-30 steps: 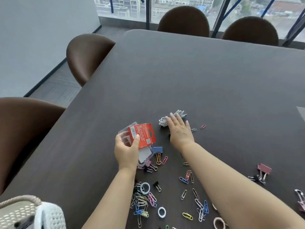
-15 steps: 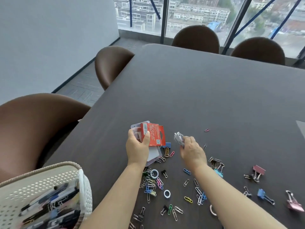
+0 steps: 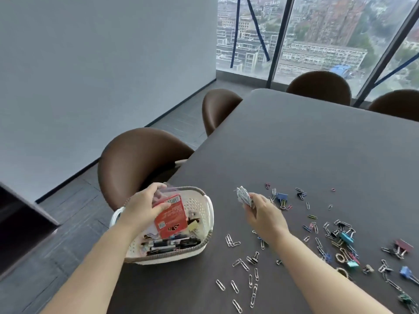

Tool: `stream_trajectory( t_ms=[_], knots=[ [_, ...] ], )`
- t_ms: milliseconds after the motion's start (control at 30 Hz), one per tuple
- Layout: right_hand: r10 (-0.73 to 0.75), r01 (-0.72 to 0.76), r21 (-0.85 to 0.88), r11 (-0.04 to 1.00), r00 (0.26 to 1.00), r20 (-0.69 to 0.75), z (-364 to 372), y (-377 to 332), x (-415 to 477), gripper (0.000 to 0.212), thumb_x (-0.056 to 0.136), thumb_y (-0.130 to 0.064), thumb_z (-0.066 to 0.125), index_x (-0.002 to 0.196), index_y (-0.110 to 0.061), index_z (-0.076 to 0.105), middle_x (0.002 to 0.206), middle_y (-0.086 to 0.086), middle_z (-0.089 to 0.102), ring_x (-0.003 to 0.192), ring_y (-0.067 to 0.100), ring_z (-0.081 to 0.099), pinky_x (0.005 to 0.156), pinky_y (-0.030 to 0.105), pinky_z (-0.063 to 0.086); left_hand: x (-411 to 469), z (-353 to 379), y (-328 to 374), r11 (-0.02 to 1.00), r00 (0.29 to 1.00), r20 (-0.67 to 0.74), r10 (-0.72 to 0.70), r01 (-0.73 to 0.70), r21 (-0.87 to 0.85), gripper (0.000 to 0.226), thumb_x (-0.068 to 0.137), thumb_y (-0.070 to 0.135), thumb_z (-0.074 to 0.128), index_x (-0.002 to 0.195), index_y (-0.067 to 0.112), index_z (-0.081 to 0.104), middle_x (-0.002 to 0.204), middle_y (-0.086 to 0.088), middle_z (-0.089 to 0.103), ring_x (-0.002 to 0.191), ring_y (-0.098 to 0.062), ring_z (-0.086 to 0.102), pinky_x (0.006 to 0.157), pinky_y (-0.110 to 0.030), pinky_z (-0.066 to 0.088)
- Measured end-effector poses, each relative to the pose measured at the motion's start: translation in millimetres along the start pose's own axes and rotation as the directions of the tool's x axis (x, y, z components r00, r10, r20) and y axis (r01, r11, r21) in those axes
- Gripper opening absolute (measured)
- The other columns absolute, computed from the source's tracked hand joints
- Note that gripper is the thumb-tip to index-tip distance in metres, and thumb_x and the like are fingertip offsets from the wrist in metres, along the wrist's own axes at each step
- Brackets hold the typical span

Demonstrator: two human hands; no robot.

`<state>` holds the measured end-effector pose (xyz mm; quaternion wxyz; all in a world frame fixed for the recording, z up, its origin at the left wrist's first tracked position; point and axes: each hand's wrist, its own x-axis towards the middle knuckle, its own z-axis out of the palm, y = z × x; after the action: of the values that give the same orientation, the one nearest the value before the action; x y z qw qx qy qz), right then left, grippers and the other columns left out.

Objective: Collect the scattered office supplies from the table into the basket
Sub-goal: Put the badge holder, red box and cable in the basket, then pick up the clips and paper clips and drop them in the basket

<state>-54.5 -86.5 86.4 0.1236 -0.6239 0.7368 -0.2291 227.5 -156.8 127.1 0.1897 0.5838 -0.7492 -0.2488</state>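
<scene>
two hands are up. my left hand [image 3: 140,207] grips a red packet [image 3: 171,219], with clear packs behind it, over the basket [image 3: 199,201]. the basket sits at the left edge of the table [image 3: 317,143], beside a chair [image 3: 140,155], and holds pens [image 3: 172,244] and clips. the packet's long axis tilts, barcode end up under my fingers, lower end down inside the basket. my right hand [image 3: 264,214] pinches a bundle [image 3: 242,196] of white clips pointing up and away, just right of the basket. loose clips [image 3: 240,264] litter the near right; beyond them the tabletop runs to the far chairs.
</scene>
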Motion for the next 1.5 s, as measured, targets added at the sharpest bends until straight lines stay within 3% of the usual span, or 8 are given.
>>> stream_trajectory(
  t_ms=[233,400,567,733,1000,1233,1367,1500],
  knots=[
    [-0.106,0.109,-0.037,0.993,0.991,0.085,35,-62,0,0.036,0.095,-0.033,0.043,0.128,-0.018,0.047,0.124,0.0,0.056,0.108,0.024,0.055,0.083,0.032,0.042,9,25,-57,0.976,0.925,0.377,-0.041,-0.042,0.212,0.042,0.091,0.026,0.056,0.132,0.021,0.045,0.13,-0.001,0.054,0.115,-0.016,0.051,0.096,-0.027,0.04],
    [-0.17,0.173,-0.067,0.983,0.984,0.052,48,-83,5,0.035,0.092,-0.031,0.05,0.124,-0.016,0.052,0.114,0.002,0.062,0.104,0.024,0.058,0.084,0.033,0.043,13,7,-70,0.901,0.968,0.199,0.156,-0.222,0.373,0.049,0.091,0.032,0.056,0.136,0.021,0.043,0.14,0.004,0.044,0.129,-0.014,0.038,0.106,-0.028,0.029],
    [-0.297,0.319,-0.13,0.939,0.941,0.162,65,-126,16,0.039,0.09,-0.037,0.055,0.126,-0.025,0.05,0.127,-0.006,0.057,0.119,0.017,0.049,0.1,0.032,0.033,-4,-9,-109,0.899,0.963,-0.118,0.242,-0.177,0.401,0.029,0.073,0.019,0.075,0.101,0.013,0.07,0.11,-0.008,0.064,0.107,-0.028,0.056,0.089,-0.043,0.044],
    [-0.223,0.305,-0.204,0.93,0.911,0.348,98,-149,20,0.043,0.092,-0.035,0.05,0.133,-0.027,0.042,0.138,-0.006,0.047,0.129,0.018,0.036,0.108,0.037,0.023,-18,-3,-134,0.953,0.988,-0.133,0.073,-0.03,0.303,0.035,0.087,0.025,0.058,0.118,0.011,0.06,0.129,-0.008,0.05,0.122,-0.024,0.042,0.1,-0.038,0.036],
    [-0.213,0.236,-0.128,0.963,0.961,0.175,102,-141,11,0.028,0.094,-0.023,0.044,0.121,-0.019,0.053,0.122,-0.003,0.06,0.115,0.018,0.05,0.095,0.031,0.039,-19,-4,-129,0.93,0.978,-0.126,0.167,-0.113,0.351,0.03,0.075,0.017,0.071,0.104,0.008,0.067,0.118,-0.013,0.058,0.108,-0.03,0.055,0.087,-0.044,0.047],
    [-0.17,0.144,-0.14,0.98,0.966,-0.197,54,-82,-27,0.023,0.082,-0.027,0.045,0.086,-0.012,0.061,0.08,0.003,0.066,0.072,0.027,0.06,0.063,0.037,0.051,-25,17,-48,0.839,0.832,-0.211,0.514,-0.436,0.326,0.019,0.076,0.02,0.058,0.09,0.013,0.068,0.097,-0.003,0.063,0.088,-0.022,0.059,0.073,-0.038,0.05],
    [0.018,-0.06,-0.148,0.987,0.963,-0.268,34,-20,-74,0.014,0.074,-0.02,0.056,0.083,-0.01,0.06,0.077,0.005,0.064,0.068,0.031,0.058,0.06,0.036,0.05,-43,61,11,0.72,0.706,-0.162,0.689,-0.643,0.261,0.025,0.076,0.025,0.047,0.089,0.017,0.066,0.097,0.0,0.061,0.091,-0.016,0.048,0.077,-0.032,0.042],
    [0.159,-0.197,-0.159,0.968,0.962,-0.222,30,32,-127,0.032,0.078,-0.034,0.038,0.084,-0.011,0.061,0.079,0.003,0.064,0.071,0.028,0.058,0.065,0.037,0.051,-69,123,39,0.596,0.601,-0.032,0.798,-0.781,0.189,0.022,0.075,0.023,0.051,0.092,0.018,0.064,0.101,0.002,0.056,0.094,-0.017,0.049,0.084,-0.03,0.038]
  ],
)
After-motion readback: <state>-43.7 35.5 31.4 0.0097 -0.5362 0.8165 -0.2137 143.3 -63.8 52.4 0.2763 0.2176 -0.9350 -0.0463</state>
